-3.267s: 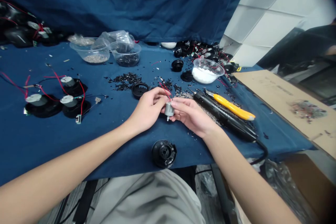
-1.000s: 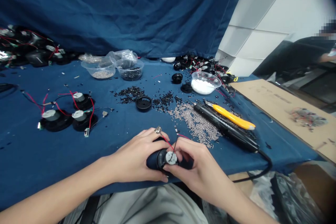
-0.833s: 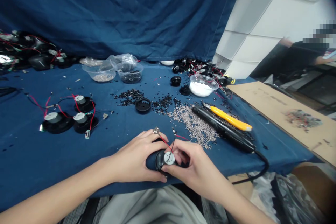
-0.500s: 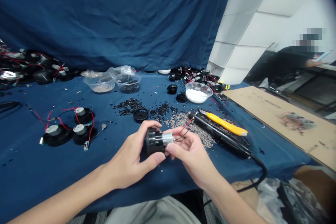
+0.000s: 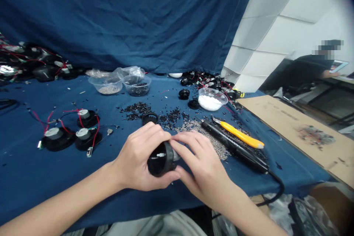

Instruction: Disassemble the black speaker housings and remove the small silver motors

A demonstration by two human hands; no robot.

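A round black housing (image 5: 158, 160) is held between both hands near the table's front edge, its dark, glossy side facing me. My left hand (image 5: 141, 156) wraps round its left side, thumb below and fingers over the top. From the right, my right hand (image 5: 197, 162) grips the other end, where a bit of the silver motor (image 5: 175, 156) shows between the fingers. The red and black wires are hidden. Just behind my left hand lies a black ring-shaped part (image 5: 150, 117), partly covered. Loose black screws (image 5: 137, 110) and silver screws (image 5: 219, 146) are scattered beyond the hands.
Three motor assemblies (image 5: 55, 138) with red wires sit left. Clear bowls (image 5: 110, 87) and a bowl of white bits (image 5: 211, 101) stand behind. A black corded tool (image 5: 235, 147) and yellow cutter (image 5: 242, 135) lie right, near cardboard (image 5: 282, 118). A person (image 5: 301, 68) sits farther back.
Both hands have turned the housing so its glossy side now faces me and the motor is mostly covered. My right hand's fingers have moved up over the motor end. The view has shifted slightly.
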